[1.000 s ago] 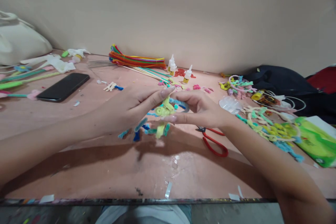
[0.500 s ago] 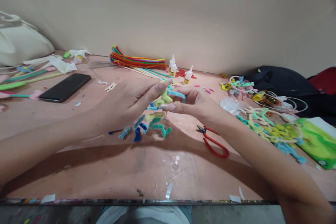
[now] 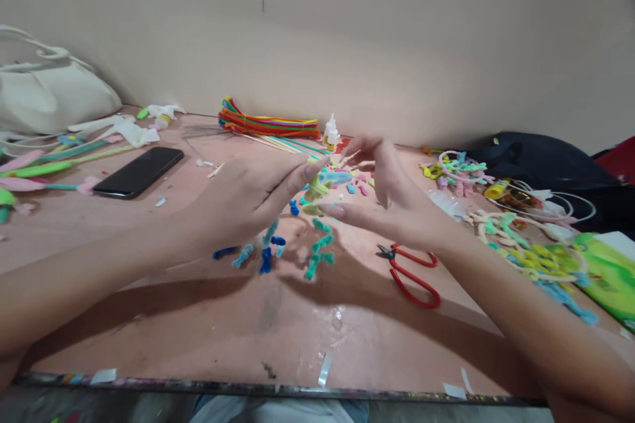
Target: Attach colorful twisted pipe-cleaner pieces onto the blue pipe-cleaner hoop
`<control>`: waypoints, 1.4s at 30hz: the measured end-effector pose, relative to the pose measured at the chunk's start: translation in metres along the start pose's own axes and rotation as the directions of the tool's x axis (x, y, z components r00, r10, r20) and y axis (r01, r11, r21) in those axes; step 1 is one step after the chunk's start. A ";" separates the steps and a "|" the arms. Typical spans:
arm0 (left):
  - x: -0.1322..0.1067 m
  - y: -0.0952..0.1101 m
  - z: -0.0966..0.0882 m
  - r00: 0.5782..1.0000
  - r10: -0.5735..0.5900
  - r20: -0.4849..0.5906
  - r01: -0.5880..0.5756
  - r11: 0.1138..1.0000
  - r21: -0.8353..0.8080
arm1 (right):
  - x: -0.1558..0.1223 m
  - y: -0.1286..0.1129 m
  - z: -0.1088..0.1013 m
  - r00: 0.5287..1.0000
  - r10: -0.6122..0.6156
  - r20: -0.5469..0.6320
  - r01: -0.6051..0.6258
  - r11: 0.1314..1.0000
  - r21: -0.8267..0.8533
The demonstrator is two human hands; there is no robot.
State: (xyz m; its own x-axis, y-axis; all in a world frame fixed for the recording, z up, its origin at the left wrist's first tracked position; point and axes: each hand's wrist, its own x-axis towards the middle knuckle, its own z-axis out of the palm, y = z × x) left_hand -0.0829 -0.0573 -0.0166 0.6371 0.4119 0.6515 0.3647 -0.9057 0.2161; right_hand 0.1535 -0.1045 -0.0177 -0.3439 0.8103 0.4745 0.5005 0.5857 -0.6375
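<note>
"How is it lit?"
"Dimly; soft shadows are cast at four and eight o'clock, glare on the table (image 3: 173, 344) at six."
"Any blur?"
"The right hand (image 3: 404, 201) is softly smeared; the two o'clock corner is darkened."

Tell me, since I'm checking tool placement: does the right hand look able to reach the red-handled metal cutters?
Probably yes: the red-handled metal cutters lie on the pink tabletop near the right hand, with nothing seen lying on them.
</note>
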 end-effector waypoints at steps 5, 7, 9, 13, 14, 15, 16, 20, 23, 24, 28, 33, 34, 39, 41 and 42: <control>0.000 0.000 0.002 1.000 0.025 -0.015 -0.025 0.999 0.031 | -0.010 -0.005 0.021 0.952 -0.273 -0.139 0.190 0.883 -0.430; 0.001 0.000 0.000 0.999 0.019 -0.029 -0.018 0.999 0.033 | -0.013 -0.007 0.026 0.889 -0.404 -0.214 0.209 0.775 -0.597; 0.002 0.000 -0.002 0.999 -0.004 -0.032 0.006 0.999 0.049 | -0.016 -0.009 0.027 0.811 -0.532 -0.246 0.205 0.651 -0.731; 0.002 0.000 -0.003 0.999 -0.002 -0.049 0.005 0.998 0.060 | -0.014 -0.012 0.027 0.958 -0.263 -0.116 0.171 0.847 -0.504; 0.002 0.000 -0.003 0.999 0.011 -0.053 -0.008 0.998 0.058 | -0.013 -0.010 0.027 0.987 -0.144 -0.068 0.109 0.922 -0.371; 0.002 0.000 -0.003 0.998 0.024 -0.052 -0.021 0.998 0.054 | -0.011 -0.008 0.028 0.998 -0.052 -0.031 0.044 0.972 -0.231; 0.001 0.000 -0.002 0.998 0.031 -0.048 -0.029 0.998 0.048 | -0.009 -0.004 0.028 1.000 0.016 0.003 -0.015 0.996 -0.091; 0.002 -0.002 -0.001 1.000 0.010 0.000 -0.010 1.000 -0.018 | 0.001 0.008 0.023 0.964 0.128 0.234 -0.224 0.866 0.446; 0.004 -0.006 -0.002 0.999 -0.021 0.035 0.023 0.998 -0.053 | 0.006 0.006 0.014 0.935 0.166 0.313 -0.342 0.652 0.676; 0.004 -0.007 -0.002 0.999 -0.023 0.040 0.025 0.998 -0.053 | 0.007 0.004 0.010 0.928 0.178 0.327 -0.367 0.585 0.723; 0.005 -0.010 -0.001 0.998 0.018 0.053 -0.016 0.999 -0.039 | 0.011 -0.006 -0.006 0.898 0.213 0.385 -0.438 0.523 0.731; 0.003 -0.014 0.004 0.988 0.123 0.091 -0.124 0.992 0.010 | 0.011 -0.011 -0.021 0.914 0.224 0.338 -0.383 0.752 0.537; 0.002 -0.015 0.005 0.985 0.145 0.090 -0.148 0.989 0.027 | 0.012 -0.012 -0.023 0.931 0.221 0.291 -0.342 0.809 0.478; 0.002 -0.015 0.005 0.960 0.262 0.104 -0.277 0.944 0.178 | 0.022 -0.021 -0.028 0.977 0.161 0.141 -0.171 0.983 0.060; 0.002 -0.014 0.004 0.950 0.287 0.120 -0.309 0.919 0.246 | 0.026 -0.024 -0.029 0.979 0.145 0.146 -0.146 0.989 -0.002; 0.002 -0.013 0.003 0.947 0.297 0.120 -0.320 0.906 0.277 | 0.028 -0.026 -0.029 0.980 0.137 0.146 -0.135 0.991 -0.020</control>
State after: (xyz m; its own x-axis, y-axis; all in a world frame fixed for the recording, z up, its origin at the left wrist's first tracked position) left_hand -0.0840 -0.0444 -0.0200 0.7933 0.1329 0.5941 0.3153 -0.9245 -0.2142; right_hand 0.1541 -0.0971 0.0297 -0.3842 0.8768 0.2893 0.5583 0.4702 -0.6836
